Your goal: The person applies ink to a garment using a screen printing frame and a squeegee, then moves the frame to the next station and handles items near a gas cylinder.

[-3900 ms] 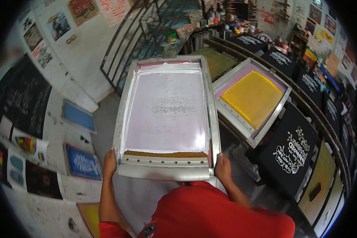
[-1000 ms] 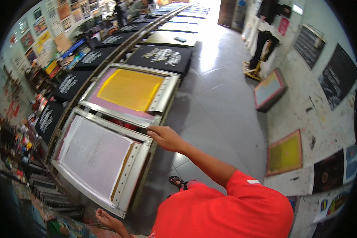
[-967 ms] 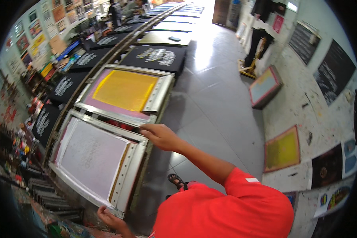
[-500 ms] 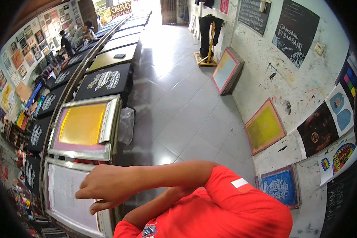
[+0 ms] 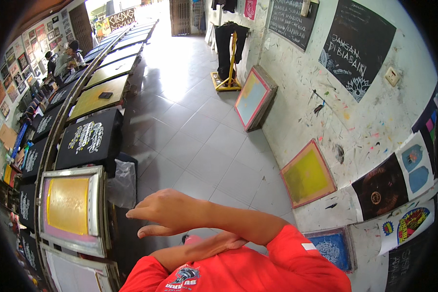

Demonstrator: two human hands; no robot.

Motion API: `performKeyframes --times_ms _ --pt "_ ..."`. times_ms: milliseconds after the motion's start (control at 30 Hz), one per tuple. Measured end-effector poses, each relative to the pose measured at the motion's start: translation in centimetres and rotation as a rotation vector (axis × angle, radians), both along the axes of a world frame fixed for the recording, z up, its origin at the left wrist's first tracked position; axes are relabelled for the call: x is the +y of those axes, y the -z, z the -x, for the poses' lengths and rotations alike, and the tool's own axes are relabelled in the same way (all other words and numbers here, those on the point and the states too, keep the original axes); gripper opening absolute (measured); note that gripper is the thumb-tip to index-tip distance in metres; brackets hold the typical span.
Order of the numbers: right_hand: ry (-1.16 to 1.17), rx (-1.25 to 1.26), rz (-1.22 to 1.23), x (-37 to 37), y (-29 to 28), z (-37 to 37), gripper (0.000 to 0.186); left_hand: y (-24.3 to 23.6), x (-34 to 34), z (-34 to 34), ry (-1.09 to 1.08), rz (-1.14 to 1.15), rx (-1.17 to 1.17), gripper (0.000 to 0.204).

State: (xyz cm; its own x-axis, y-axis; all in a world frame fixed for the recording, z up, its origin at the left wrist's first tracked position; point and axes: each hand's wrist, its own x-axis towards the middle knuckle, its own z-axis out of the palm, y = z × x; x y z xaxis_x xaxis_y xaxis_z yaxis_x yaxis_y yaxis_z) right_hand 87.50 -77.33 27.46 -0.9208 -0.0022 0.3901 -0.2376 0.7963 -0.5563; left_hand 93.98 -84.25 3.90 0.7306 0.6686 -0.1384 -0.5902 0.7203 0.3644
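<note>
My right hand (image 5: pixel 165 214) reaches across my body to the left, its thumb apart from its fingers and nothing held. Behind it, from this view, are the grey floor and table edge. My left hand (image 5: pixel 232 241) lies across my body just under the right forearm; its fingers are mostly hidden there. Left of the right hand, a silver-framed printing screen (image 5: pixel 100 209) with a yellow mesh area (image 5: pixel 68 204) lies on the long table. Nearer me, a second screen with pale mesh (image 5: pixel 70 272) shows in part.
Black printed shirts (image 5: pixel 88 138) lie along the table, with a dark phone (image 5: pixel 105 95) farther on. A clear plastic bag (image 5: pixel 123 185) hangs at its edge. Framed screens (image 5: pixel 308 175) lean against the right wall, beyond the tiled floor (image 5: pixel 199 141). Two people (image 5: pixel 63 63) are at the far left.
My view has shifted, so the table and screens sit farther left and lower. The right hand, earlier in front of the near screen, now appears over the floor beside the table.
</note>
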Motion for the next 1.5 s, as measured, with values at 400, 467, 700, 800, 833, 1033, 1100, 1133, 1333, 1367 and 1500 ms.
performKeyframes --times_ms 400,467,700,800,833,1033,1100,1133,1333,1367,1500 --pt "0.184 -0.154 -0.05 29.5 3.0 9.0 0.045 -0.9 30.1 9.0 0.096 0.042 0.065 0.035" --pt "0.326 -0.147 0.013 35.4 3.0 8.8 0.043 -0.3 37.2 11.3 0.189 0.038 -0.087 0.033" --pt "1.162 0.274 0.996 53.7 22.9 -4.0 0.033 -1.1 55.8 24.8 0.059 0.164 0.274 0.035" --pt "1.871 0.306 1.375 53.8 37.4 -13.3 0.033 5.3 64.0 32.4 -0.175 0.195 0.359 0.034" --pt "1.845 0.348 1.515 52.8 42.4 -17.2 0.042 8.0 67.0 35.4 -0.247 0.191 0.388 0.034" --pt "2.366 0.06 1.761 68.4 48.7 -19.4 0.066 25.0 70.9 55.4 -0.291 0.145 1.896 0.048" --pt "2.227 0.429 1.616 79.9 49.3 -24.3 0.058 28.1 70.1 56.7 -0.119 0.257 2.02 0.057" --pt "2.044 0.37 1.67 88.1 48.0 -18.1 0.047 28.6 68.3 61.3 0.078 0.359 1.972 0.057" --pt "1.512 0.349 0.7 128.9 29.9 -1.0 0.023 30.9 73.7 62.4 -0.425 0.786 1.561 0.043" --pt "1.606 0.252 0.391 134.9 27.5 -0.3 0.025 31.5 76.1 62.0 -0.368 0.819 1.547 0.043" --pt "1.513 0.269 0.01 148.3 14.9 17.0 0.032 32.0 84.5 63.7 -0.204 0.726 1.546 0.042"
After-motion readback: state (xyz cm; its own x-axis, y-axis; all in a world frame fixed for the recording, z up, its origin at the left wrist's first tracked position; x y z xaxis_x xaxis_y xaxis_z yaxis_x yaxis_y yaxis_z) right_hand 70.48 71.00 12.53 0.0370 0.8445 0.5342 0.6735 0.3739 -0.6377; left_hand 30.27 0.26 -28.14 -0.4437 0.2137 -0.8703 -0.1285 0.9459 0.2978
